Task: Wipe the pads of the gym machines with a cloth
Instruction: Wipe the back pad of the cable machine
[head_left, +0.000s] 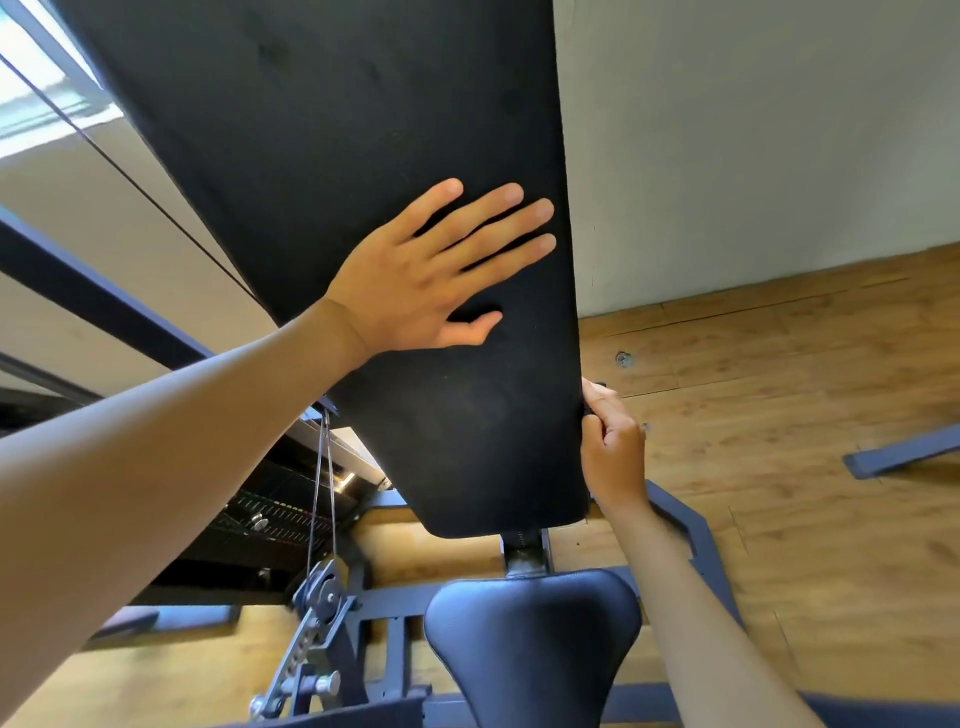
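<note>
A long black back pad of a gym machine rises through the middle of the view. My left hand lies flat on its face with the fingers spread straight. My right hand has its fingers curled round the pad's lower right edge, where a small dark object shows between them; what it is I cannot tell. Below the back pad stands a glossy black seat pad. No cloth is visible.
The machine's dark blue steel frame runs below, with a pulley and cable at lower left and a weight stack behind it. A wooden floor lies to the right under a white wall, with another frame foot.
</note>
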